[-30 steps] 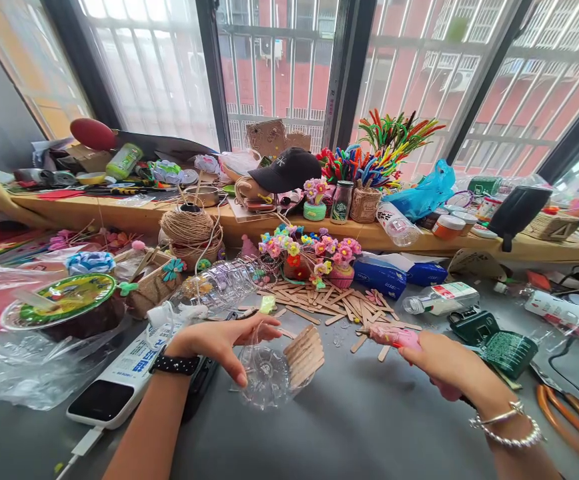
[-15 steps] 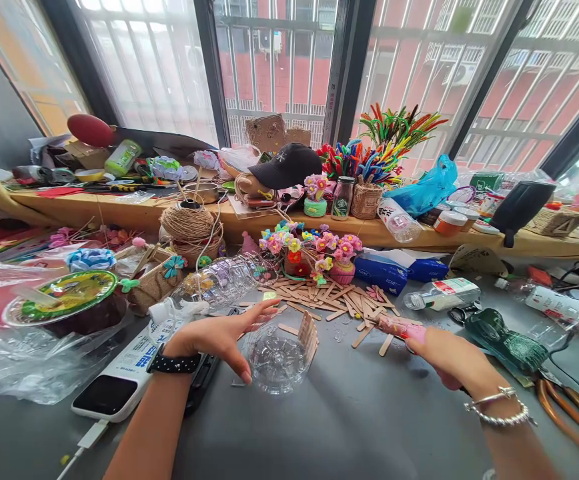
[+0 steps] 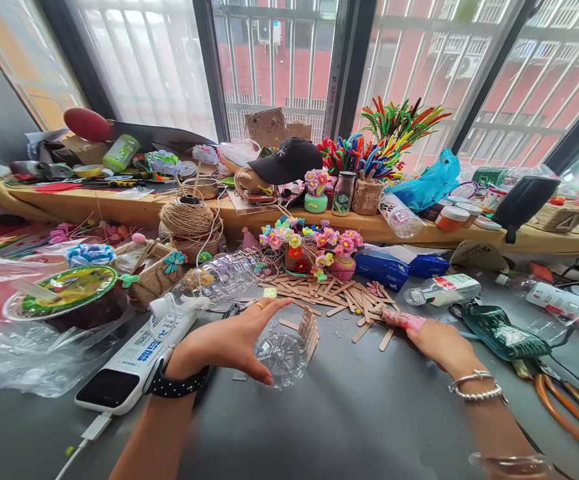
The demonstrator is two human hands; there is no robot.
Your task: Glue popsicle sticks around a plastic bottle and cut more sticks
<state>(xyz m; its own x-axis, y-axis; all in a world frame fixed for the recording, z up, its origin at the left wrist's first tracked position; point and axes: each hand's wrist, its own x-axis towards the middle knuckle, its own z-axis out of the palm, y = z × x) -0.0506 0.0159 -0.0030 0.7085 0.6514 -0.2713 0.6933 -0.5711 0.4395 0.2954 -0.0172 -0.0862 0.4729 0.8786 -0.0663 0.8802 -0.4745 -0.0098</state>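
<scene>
Head view shows clear plastic base [image 3: 280, 359], wooden sticks [image 3: 309, 333] upright

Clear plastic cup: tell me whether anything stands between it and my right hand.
Yes: the row of sticks on the right side of the cup faces your right hand. Two loose sticks also lie near the tip of the pink tool in that hand.
</scene>
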